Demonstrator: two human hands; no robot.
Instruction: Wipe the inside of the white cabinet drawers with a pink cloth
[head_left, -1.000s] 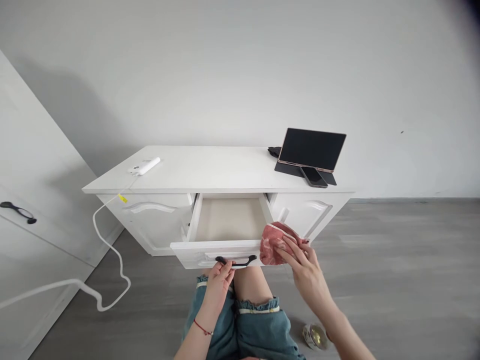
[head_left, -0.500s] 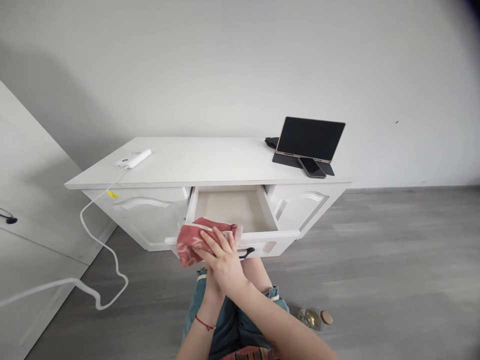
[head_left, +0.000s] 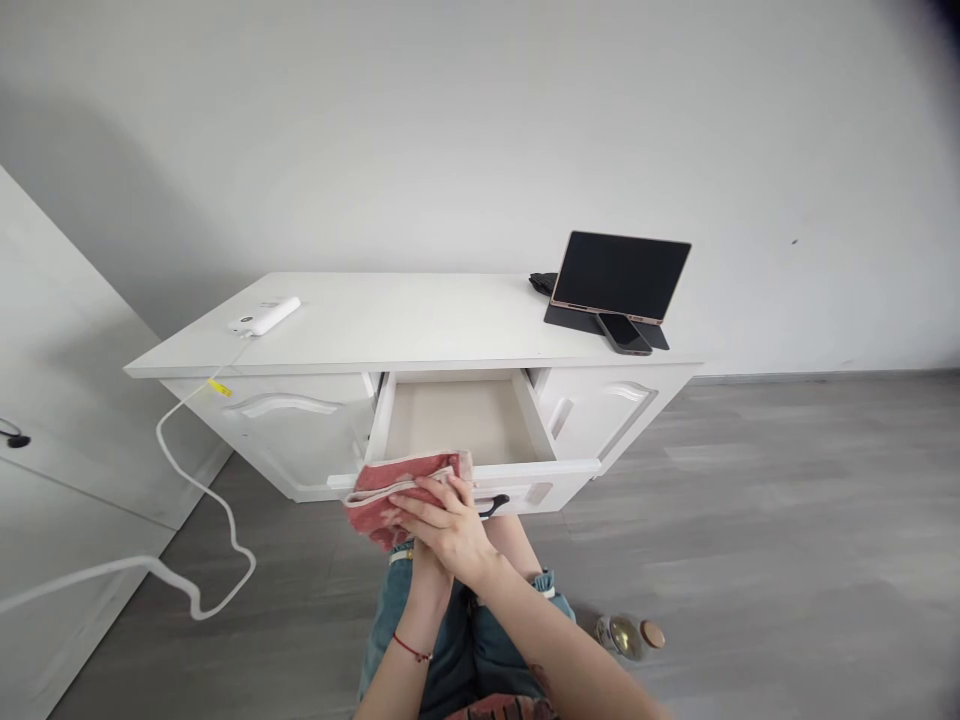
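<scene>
A folded red-and-white towel [head_left: 401, 490] is between my hands, just in front of the open drawer [head_left: 465, 415]. My right hand [head_left: 450, 530] lies on top of it, fingers stretched over the cloth and pressing it down. Underneath, my left hand [head_left: 430, 570] supports the towel; its fingers are hidden by the cloth and the other hand. The towel overlaps the left part of the drawer front in view. Beside my right hand shows the drawer's dark handle [head_left: 495, 504].
On the white desk [head_left: 397, 320] stand a tablet [head_left: 621, 275], a phone [head_left: 624, 334] and a white power strip [head_left: 266, 316], whose cord [head_left: 196, 480] hangs down at left. A glass bottle with a cork lid [head_left: 626, 636] lies on the floor at right. A white cabinet [head_left: 67, 400] stands at left.
The towel has been folded over flatter and drawn slightly down and left, toward my body. My right hand has moved a little lower with it. The drawer stays open.
</scene>
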